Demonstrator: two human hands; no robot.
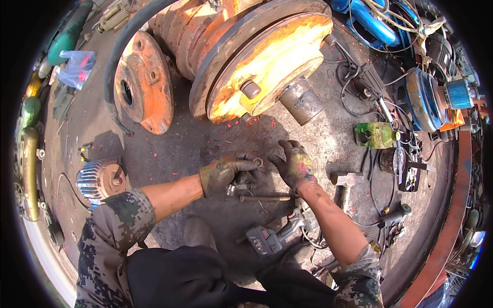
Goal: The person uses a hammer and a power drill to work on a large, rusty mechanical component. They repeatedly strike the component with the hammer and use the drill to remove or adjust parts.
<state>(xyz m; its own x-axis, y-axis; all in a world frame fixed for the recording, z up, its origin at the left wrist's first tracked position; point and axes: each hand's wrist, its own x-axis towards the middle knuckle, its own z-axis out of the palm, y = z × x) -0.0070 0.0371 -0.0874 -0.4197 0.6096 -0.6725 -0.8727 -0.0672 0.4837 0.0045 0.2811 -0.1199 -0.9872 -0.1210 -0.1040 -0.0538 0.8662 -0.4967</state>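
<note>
In the middle of the head view my left hand (226, 173), in a stained work glove, is closed. Between its thumb and fingertips it pinches a small metal washer (261, 164). Just to the right, my gloved right hand (294, 167) hovers with its fingers apart and nothing in them. Below both hands a long metal rod (264, 198) lies on the floor, with small metal parts beside it, partly hidden by my left hand. Nearer to me is a grey cordless power tool (264, 241). A hammer (346, 178) stands right of my right forearm.
Ahead looms a large rusty machine with a round flange (272, 61) and a protruding metal cylinder (302, 101). Left of it leans an orange flange plate (146, 84). A blue finned motor (97, 180) sits at left. At right are a green plastic bottle (374, 135) and tangled cables.
</note>
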